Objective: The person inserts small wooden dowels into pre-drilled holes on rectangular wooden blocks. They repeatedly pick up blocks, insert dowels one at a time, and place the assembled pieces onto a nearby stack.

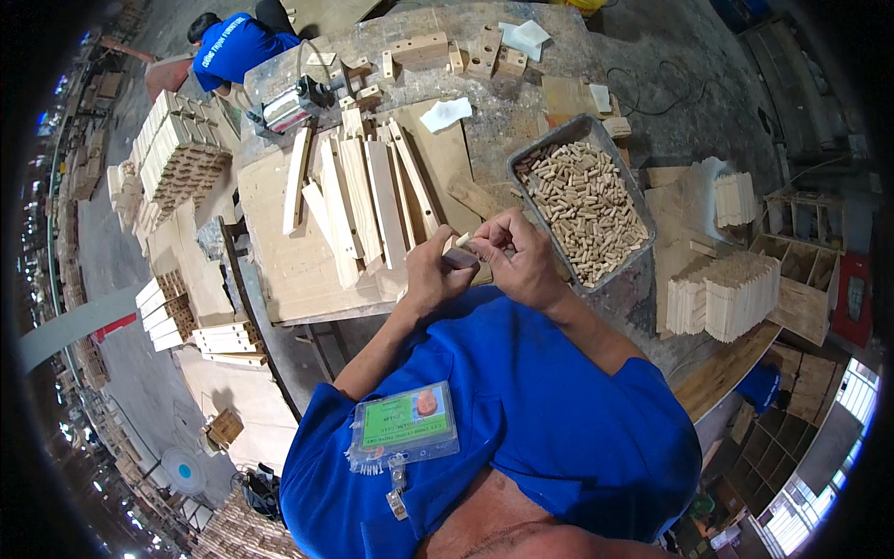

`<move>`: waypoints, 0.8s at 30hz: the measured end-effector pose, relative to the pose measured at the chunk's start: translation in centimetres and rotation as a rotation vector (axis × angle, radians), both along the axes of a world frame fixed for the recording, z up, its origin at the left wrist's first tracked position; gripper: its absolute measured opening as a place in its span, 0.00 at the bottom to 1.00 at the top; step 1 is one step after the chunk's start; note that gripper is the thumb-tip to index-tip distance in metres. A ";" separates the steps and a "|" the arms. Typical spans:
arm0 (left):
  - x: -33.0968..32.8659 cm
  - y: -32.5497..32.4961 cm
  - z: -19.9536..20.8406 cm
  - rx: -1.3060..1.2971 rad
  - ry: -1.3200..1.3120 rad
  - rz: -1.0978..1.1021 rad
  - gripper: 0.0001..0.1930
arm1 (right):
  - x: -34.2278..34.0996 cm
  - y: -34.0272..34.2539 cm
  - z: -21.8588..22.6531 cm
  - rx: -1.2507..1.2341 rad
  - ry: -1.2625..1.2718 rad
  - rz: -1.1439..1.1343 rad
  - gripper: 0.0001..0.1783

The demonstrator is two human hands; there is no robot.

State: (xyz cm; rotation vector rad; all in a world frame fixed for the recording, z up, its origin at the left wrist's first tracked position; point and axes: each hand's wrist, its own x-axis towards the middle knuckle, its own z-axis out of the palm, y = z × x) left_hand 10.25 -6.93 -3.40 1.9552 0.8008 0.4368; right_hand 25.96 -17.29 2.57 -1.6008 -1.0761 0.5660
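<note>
My left hand (436, 271) is closed around a short-looking wooden piece (459, 258), most of it hidden by the fingers. A pale wooden dowel (463, 239) shows at the top of that piece, between my two hands. Close beside it, my right hand (515, 253) has thumb and fingers pinched together; what lies in the pinch is hidden. To the right of my right hand stands a grey tray (649, 207) filled with many wooden dowels (585, 207). Left of and beyond my left hand, several wooden strips (358, 200) lie in a loose pile on a flat board (270, 265).
Drilled wooden blocks (419, 48) and white paper pieces (446, 114) lie along the table's far side, near a clamp-like tool (291, 107). Stacked wooden parts stand at right (726, 296) and left (182, 144). A co-worker in blue (237, 48) bends at far left.
</note>
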 end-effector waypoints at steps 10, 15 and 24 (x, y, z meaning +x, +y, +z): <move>-0.3 1.6 1.4 -0.040 -0.013 0.072 0.14 | 1.8 0.4 -5.4 -0.044 0.530 -0.076 0.24; -0.7 2.2 2.6 -0.111 -0.012 0.163 0.13 | 2.6 -3.3 -16.2 -0.628 -0.643 -0.052 0.34; -1.6 3.7 1.0 -0.101 0.078 0.282 0.11 | 2.9 -2.1 -16.6 -1.007 -0.381 0.031 0.40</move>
